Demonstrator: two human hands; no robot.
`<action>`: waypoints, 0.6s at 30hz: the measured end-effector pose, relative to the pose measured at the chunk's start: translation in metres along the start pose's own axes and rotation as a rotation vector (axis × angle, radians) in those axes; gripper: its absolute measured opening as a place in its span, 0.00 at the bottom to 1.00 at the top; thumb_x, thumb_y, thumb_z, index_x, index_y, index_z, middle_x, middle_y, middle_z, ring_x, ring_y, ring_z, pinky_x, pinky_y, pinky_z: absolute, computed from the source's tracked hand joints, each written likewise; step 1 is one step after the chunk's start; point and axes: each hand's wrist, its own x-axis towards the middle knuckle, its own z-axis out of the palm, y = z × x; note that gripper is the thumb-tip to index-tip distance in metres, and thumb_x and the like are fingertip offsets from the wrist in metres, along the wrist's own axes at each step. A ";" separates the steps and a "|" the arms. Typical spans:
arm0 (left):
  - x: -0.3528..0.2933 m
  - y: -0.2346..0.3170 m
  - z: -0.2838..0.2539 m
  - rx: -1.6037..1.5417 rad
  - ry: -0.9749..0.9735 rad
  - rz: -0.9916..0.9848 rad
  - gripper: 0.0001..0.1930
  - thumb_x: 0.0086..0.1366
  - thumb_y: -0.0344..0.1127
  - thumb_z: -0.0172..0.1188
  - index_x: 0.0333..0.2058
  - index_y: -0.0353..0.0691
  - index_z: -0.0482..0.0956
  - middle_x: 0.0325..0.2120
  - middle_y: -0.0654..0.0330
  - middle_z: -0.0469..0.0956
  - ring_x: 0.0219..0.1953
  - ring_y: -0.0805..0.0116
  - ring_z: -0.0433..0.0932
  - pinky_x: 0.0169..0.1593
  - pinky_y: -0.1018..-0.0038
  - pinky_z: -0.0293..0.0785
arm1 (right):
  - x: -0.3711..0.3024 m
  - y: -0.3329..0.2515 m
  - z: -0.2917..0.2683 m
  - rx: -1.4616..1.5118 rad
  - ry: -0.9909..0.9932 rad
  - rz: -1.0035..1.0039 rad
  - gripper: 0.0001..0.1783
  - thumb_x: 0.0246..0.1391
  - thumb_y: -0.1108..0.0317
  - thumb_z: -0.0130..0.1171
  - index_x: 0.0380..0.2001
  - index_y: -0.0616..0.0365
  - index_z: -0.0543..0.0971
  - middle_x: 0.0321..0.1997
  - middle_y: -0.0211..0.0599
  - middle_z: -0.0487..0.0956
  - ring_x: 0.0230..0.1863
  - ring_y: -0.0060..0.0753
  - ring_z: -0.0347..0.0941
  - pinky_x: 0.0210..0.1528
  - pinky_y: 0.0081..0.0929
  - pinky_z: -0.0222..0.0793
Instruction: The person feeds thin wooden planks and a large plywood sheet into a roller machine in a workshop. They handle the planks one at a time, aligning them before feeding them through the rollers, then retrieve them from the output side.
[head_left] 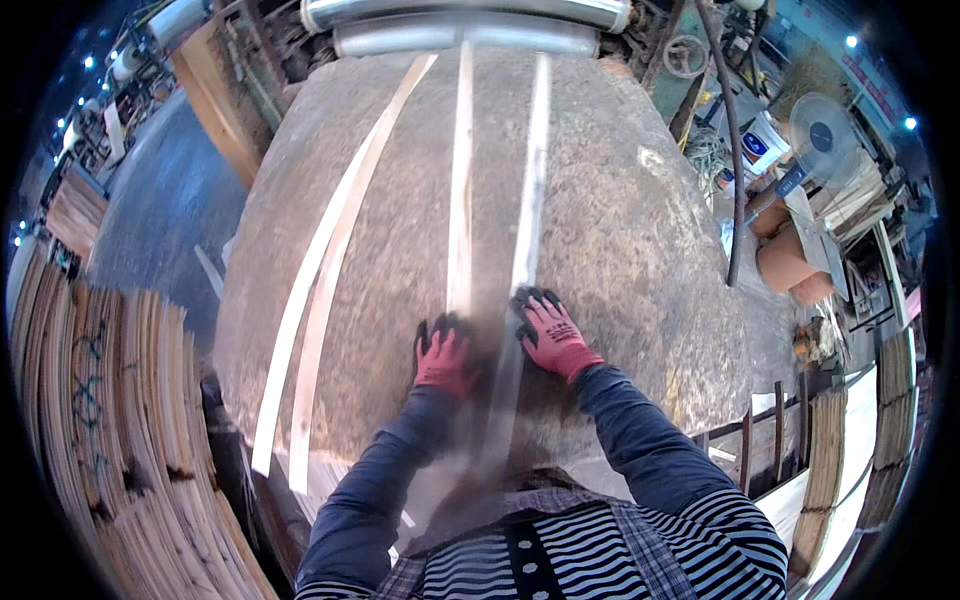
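Note:
My left hand (443,358), in a pink glove with black fingertips, lies at the near end of the middle wood veneer strip (461,200). Its fingers look stretched out, though motion blurs its inner edge. In the same kind of glove, my right hand (556,335) rests palm down with its fingertips on the right veneer strip (532,180). That strip runs on toward me as a blur between my forearms. Both strips reach the far side of a worn brown table (620,230). To the left, two more strips (318,285) lie slanted, meeting at their far ends.
Metal rollers (465,35) span the table's far edge. Stacked veneer sheets (120,420) stand at the left, with another stack (818,460) at the right. A dark upright hose (736,170), a fan (822,135) and a white bucket (762,142) are beyond the right edge.

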 end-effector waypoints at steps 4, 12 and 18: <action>0.076 -0.018 0.003 0.029 0.069 -0.011 0.33 0.51 0.52 0.54 0.54 0.43 0.62 0.55 0.51 0.57 0.59 0.49 0.52 0.59 0.49 0.41 | 0.057 0.031 -0.025 0.010 0.028 -0.028 0.31 0.48 0.55 0.44 0.55 0.57 0.59 0.62 0.43 0.54 0.63 0.43 0.47 0.64 0.39 0.36; 0.251 -0.074 -0.006 0.200 0.125 -0.006 0.33 0.52 0.52 0.52 0.55 0.46 0.59 0.56 0.53 0.56 0.58 0.51 0.53 0.59 0.50 0.42 | 0.193 0.110 -0.054 0.007 0.126 -0.013 0.32 0.49 0.52 0.43 0.55 0.57 0.59 0.62 0.38 0.54 0.64 0.37 0.47 0.64 0.37 0.37; 0.313 -0.107 -0.062 0.317 0.490 -0.203 0.34 0.47 0.49 0.58 0.52 0.41 0.63 0.54 0.50 0.58 0.56 0.49 0.55 0.58 0.52 0.47 | 0.307 0.137 -0.099 -0.251 0.444 0.126 0.31 0.52 0.53 0.41 0.57 0.56 0.57 0.62 0.38 0.55 0.63 0.40 0.47 0.64 0.42 0.36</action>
